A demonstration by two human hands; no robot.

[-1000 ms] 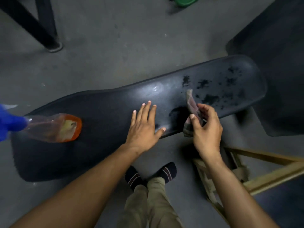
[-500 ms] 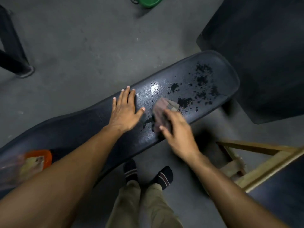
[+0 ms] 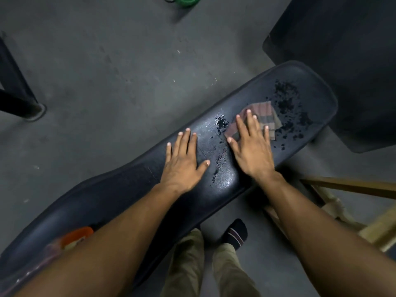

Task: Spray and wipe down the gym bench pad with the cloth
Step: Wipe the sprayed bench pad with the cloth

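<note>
A long black bench pad (image 3: pixel 120 196) runs from lower left to upper right. Dark wet spray spots dot its right end and a wet streak shines near the middle. My right hand (image 3: pixel 252 146) lies flat, fingers spread, pressing a plaid brown cloth (image 3: pixel 266 115) onto the pad beside the spots. My left hand (image 3: pixel 184 161) rests flat and open on the pad, just left of the streak, holding nothing. The spray bottle (image 3: pixel 75 237), clear with orange liquid, lies on the pad at the lower left, partly hidden by my left forearm.
A dark mat or pad (image 3: pixel 342 61) fills the upper right. A wooden frame (image 3: pixel 351 187) stands at the right, beside my right arm. A black metal leg (image 3: pixel 19 103) is at the left, a green bucket (image 3: pixel 184 0) at the top edge. My socked foot (image 3: pixel 235 232) is below the bench.
My right hand went from pinching the bunched cloth at the pad's near edge to spreading it flat and pushing it toward the right end. The view shifted, so the bottle slid lower left.
</note>
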